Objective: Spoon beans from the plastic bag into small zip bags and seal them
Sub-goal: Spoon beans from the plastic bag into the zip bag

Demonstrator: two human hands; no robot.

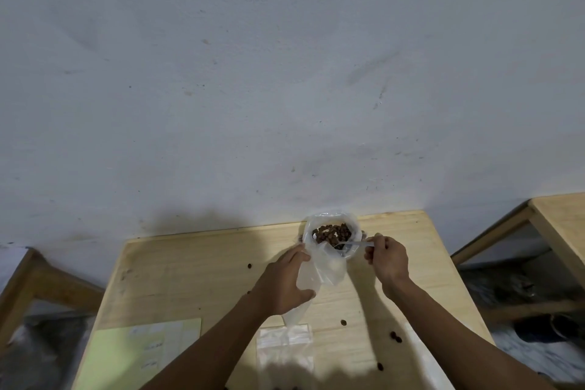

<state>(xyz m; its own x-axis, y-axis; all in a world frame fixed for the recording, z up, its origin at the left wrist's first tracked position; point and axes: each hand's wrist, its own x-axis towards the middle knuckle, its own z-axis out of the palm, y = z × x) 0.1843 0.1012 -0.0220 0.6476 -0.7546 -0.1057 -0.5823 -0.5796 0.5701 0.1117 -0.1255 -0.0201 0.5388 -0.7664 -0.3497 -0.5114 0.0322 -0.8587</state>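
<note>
Scooping is under way: the right hand [386, 258] pinches a spoon [349, 244] dipped into the beans [332, 233]. The left hand [286, 283] grips a small zip bag [305, 282] beside the plastic bag [330, 225]. Next, I judge, a level lift into its mouth.

A light wooden table [196, 275] stands against a grey-white wall [285, 73] marked with scuffs and small dark spots. A pale green sheet of paper [126, 355] with small printed labels lies on the table's near left part. Other wooden furniture shows at the left edge [28, 282] and the right edge [557, 231].
</note>
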